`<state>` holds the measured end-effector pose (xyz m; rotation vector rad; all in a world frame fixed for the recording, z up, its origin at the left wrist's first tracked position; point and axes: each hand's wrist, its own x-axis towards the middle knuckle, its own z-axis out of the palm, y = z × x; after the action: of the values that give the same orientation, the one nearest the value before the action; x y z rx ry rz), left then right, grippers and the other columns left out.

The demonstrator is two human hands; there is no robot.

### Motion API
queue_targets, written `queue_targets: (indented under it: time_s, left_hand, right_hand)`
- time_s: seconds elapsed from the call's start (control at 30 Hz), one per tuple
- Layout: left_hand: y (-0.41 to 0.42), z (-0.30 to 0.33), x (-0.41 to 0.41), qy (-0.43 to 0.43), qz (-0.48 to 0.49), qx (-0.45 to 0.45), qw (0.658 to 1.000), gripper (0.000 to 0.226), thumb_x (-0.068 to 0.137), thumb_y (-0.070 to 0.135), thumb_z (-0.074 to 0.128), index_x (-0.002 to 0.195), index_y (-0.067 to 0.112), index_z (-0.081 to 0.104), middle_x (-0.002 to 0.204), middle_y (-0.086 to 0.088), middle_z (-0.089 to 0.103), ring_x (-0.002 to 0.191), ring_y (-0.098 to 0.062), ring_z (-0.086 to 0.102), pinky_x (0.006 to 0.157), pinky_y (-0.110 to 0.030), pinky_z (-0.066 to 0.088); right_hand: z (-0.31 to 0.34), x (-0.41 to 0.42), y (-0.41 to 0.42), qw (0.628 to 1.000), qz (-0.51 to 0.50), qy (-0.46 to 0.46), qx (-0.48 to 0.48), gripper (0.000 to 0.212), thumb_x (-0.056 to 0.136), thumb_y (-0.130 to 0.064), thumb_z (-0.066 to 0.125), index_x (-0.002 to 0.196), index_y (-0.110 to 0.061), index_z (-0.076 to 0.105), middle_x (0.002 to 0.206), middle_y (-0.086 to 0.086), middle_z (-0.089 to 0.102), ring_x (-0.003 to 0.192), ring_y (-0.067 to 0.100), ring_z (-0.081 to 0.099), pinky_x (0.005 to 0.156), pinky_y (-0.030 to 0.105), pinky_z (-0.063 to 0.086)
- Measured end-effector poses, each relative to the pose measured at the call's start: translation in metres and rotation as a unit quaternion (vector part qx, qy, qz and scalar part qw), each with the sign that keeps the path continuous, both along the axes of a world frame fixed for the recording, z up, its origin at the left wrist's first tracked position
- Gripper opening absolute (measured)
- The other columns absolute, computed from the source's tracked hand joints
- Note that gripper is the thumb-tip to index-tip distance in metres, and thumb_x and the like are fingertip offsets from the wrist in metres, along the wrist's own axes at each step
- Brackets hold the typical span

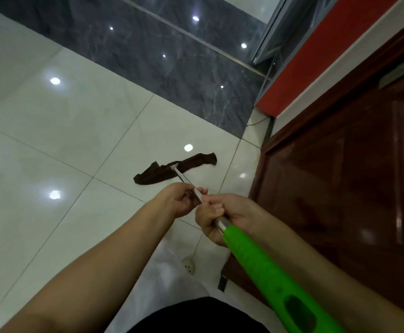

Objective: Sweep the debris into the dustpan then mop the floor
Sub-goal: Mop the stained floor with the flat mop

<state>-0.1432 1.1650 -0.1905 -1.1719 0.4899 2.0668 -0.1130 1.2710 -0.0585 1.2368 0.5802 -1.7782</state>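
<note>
A mop with a thin metal shaft [184, 179] and a bright green handle [268, 270] runs from the lower right toward the floor ahead. Its head carries a dark brown cloth [155, 175] that lies flat on the glossy white tiled floor [59, 140]. My right hand [222, 216] grips the shaft just above the green handle. My left hand [179, 200] holds the shaft a little farther down, fingers curled round it. No dustpan or debris shows in view.
A dark wooden door [340, 176] stands close on the right, beside a red and white wall strip [304, 68]. A band of grey marble floor [160, 51] crosses ahead. A white power strip [189, 264] with a thin cord lies by my feet.
</note>
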Motion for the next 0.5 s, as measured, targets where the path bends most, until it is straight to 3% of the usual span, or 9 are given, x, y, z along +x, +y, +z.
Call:
queue_targets:
  time_s: [0.13, 0.3, 0.43, 0.5]
  left_hand:
    - [-0.048, -0.007, -0.001, 0.0, 0.046, -0.032, 0.998, 0.012, 0.097, 0.002, 0.034, 0.095, -0.004, 0.045, 0.08, -0.015, 0.051, 0.07, -0.024, 0.057, 0.045, -0.033, 0.056]
    - [-0.108, -0.017, -0.012, -0.008, 0.106, -0.044, 0.993, 0.008, 0.097, 0.004, 0.034, 0.098, 0.003, 0.041, 0.076, -0.013, 0.051, 0.067, -0.018, 0.055, 0.054, -0.025, 0.053]
    - [-0.14, -0.017, -0.042, -0.014, 0.11, -0.056, 0.992, 0.009, 0.099, 0.011, 0.034, 0.105, 0.008, 0.041, 0.071, -0.01, 0.054, 0.064, -0.016, 0.053, 0.046, -0.024, 0.052]
    - [-0.153, -0.015, -0.062, -0.017, 0.094, -0.065, 0.993, 0.013, 0.098, 0.011, 0.036, 0.096, 0.005, 0.048, 0.058, -0.011, 0.059, 0.056, -0.016, 0.057, 0.043, -0.023, 0.052]
  right_hand:
    - [-0.008, -0.011, -0.04, 0.998, 0.059, 0.002, -0.014, 0.03, 0.096, -0.002, 0.04, 0.082, -0.025, 0.052, 0.042, 0.003, 0.035, 0.022, 0.009, 0.032, 0.025, 0.01, 0.028]
    - [-0.022, -0.033, -0.096, 0.994, 0.103, -0.008, -0.024, 0.032, 0.096, -0.003, 0.043, 0.075, -0.025, 0.054, 0.04, 0.003, 0.036, 0.021, 0.008, 0.031, 0.023, 0.01, 0.026]
    - [-0.033, -0.062, -0.139, 0.997, 0.079, -0.004, -0.021, 0.035, 0.098, -0.008, 0.043, 0.07, -0.027, 0.052, 0.061, -0.004, 0.031, 0.019, 0.006, 0.03, 0.022, 0.011, 0.024]
    - [-0.039, -0.078, -0.156, 0.997, 0.065, 0.0, -0.033, 0.037, 0.099, -0.01, 0.041, 0.069, -0.028, 0.051, 0.064, -0.005, 0.027, 0.019, 0.005, 0.03, 0.022, 0.011, 0.024]
